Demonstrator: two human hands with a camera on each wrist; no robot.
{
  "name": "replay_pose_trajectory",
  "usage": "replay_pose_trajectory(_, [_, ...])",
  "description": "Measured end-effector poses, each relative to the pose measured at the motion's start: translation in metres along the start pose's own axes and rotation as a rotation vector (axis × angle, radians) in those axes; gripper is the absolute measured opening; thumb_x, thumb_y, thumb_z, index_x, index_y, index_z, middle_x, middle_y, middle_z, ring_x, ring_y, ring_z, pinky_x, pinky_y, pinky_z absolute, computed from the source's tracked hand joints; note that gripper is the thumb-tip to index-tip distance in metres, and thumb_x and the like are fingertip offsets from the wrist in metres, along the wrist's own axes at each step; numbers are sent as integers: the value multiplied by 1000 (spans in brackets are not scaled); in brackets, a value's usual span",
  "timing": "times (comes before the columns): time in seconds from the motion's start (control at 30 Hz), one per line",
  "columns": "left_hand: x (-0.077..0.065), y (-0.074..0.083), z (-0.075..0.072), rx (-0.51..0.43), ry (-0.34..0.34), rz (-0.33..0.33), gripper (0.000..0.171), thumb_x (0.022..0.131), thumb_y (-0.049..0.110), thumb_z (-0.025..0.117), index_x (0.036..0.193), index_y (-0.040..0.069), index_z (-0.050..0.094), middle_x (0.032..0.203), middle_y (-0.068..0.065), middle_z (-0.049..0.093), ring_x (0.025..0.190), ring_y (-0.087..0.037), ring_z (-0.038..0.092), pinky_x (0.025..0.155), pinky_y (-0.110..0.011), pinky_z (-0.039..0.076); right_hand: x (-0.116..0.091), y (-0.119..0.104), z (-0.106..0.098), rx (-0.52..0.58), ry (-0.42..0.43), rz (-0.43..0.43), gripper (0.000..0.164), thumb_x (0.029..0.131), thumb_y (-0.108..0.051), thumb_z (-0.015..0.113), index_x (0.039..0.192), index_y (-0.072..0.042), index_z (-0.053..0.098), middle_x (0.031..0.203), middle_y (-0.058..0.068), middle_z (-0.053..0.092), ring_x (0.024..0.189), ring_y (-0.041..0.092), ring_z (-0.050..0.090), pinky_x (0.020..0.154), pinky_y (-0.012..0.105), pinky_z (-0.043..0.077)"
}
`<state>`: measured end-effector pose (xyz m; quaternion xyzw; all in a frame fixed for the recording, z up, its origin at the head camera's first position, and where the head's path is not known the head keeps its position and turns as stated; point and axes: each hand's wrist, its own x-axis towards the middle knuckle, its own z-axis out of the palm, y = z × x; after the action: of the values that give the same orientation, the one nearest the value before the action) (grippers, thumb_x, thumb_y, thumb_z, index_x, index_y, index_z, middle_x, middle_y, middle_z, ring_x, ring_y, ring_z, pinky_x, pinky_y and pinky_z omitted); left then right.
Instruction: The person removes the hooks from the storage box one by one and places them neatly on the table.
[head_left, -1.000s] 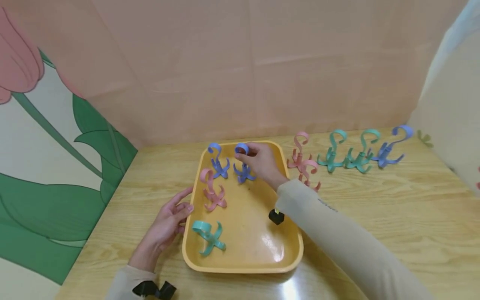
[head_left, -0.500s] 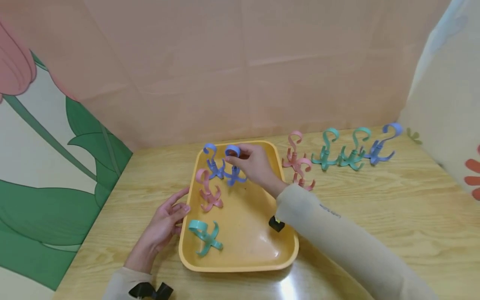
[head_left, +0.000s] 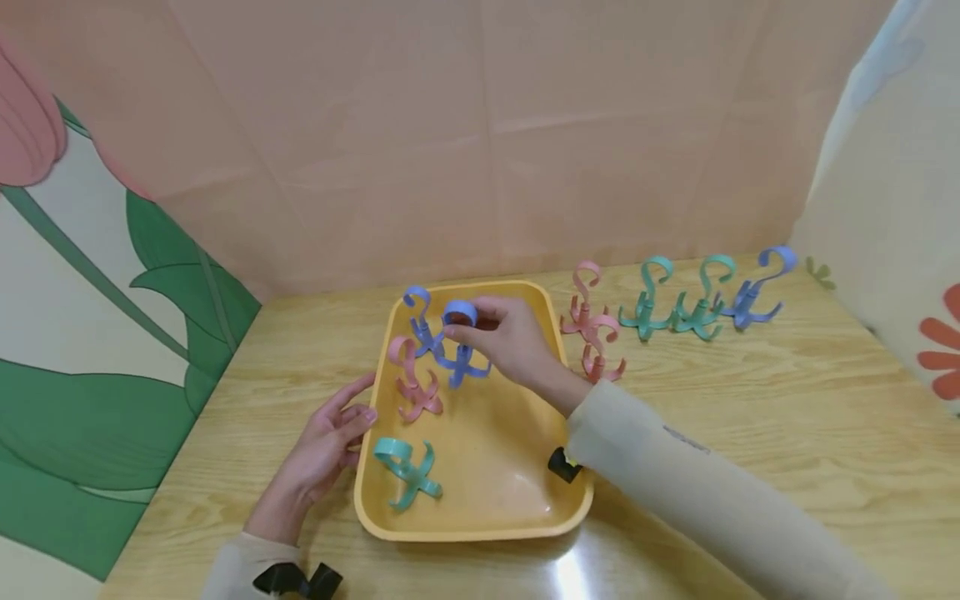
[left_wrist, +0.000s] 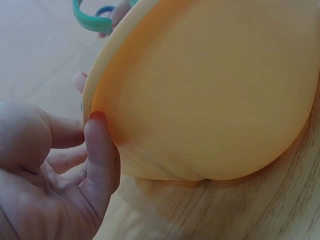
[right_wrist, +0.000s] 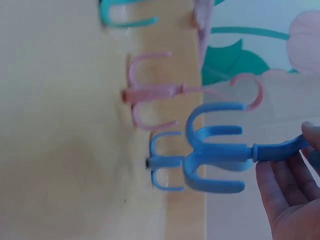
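Note:
My right hand [head_left: 510, 337] pinches a blue four-pronged hook hanger [right_wrist: 215, 152] by its curved top, with the prongs pointing down over the tray. My left hand [head_left: 322, 446] holds the left rim of the yellow tray [head_left: 474, 536]; in the left wrist view a fingertip presses the outer wall [left_wrist: 200, 100]. Inside the tray, another blue hook hanger [head_left: 426, 337] stands at the back left, partly behind the held one. A pink hook hanger [head_left: 420, 398] stands in front of these, and a green hook hanger [head_left: 414, 477] leans at the near left.
Right of the tray, two pink hook hangers [head_left: 581, 317], two green hook hangers [head_left: 699, 317] and one blue hook hanger [head_left: 747, 306] stand on the wooden table [head_left: 750, 417]. A pink backdrop [head_left: 375, 167] rises behind the table.
My right hand has raised the blue hook hanger slightly from the back of the tray and drawn it nearer. My left hand stays at the rim. The head view has shifted a little.

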<state>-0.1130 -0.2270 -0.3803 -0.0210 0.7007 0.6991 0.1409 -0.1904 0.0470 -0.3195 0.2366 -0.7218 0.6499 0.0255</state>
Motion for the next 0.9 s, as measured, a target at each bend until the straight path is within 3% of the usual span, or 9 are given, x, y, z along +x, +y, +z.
replay_pose_trajectory(0.27, [0, 1, 0, 9, 0, -7, 59, 104, 8, 54, 158, 17, 32, 107, -15, 61, 87, -23, 70, 63, -33, 59, -14, -20, 1, -40, -27, -11, 12, 88, -13, 80, 97, -6, 77, 89, 4, 73, 79, 23, 69, 71, 34, 58])
replay_pose_trajectory(0.47, [-1, 2, 0, 9, -6, -7, 59, 104, 8, 54, 158, 17, 32, 107, -16, 61, 85, -23, 70, 58, -30, 57, -24, -37, -2, 5, -54, -45, 9, 89, -10, 78, 96, -5, 76, 89, 6, 73, 78, 29, 69, 67, 28, 56])
replay_pose_trajectory(0.9, [-1, 3, 0, 29, 0, -15, 59, 104, 8, 54, 157, 18, 32, 111, -19, 61, 84, -24, 69, 54, -29, 56, -45, -49, -35, -11, -13, -26, 19, 88, -5, 78, 106, -1, 75, 97, 9, 74, 88, 23, 72, 78, 35, 60])
